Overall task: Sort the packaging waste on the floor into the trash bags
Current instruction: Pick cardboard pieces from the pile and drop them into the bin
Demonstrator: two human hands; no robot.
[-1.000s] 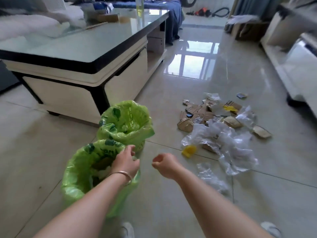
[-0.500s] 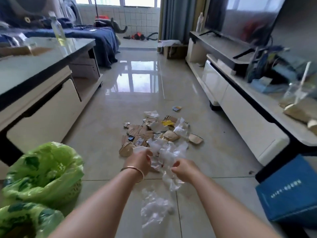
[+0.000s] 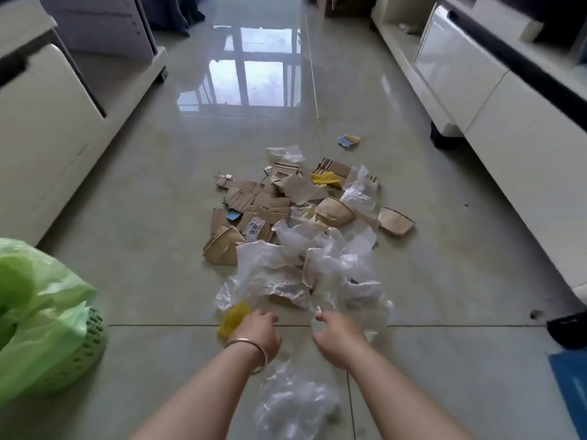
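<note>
Reaching at six o'clock, left hand (image 3: 259, 331) and right hand (image 3: 336, 339) hover loosely curled, holding nothing, at the near edge of the waste (image 3: 295, 236); bag (image 3: 41, 312) at eight o'clock, bare floor (image 3: 152, 249) between.

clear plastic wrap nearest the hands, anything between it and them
Nothing visible. The left hand and right hand hover just short of the clear plastic wrap, with only bare floor tile between. A yellow scrap lies beside the left hand.
</note>
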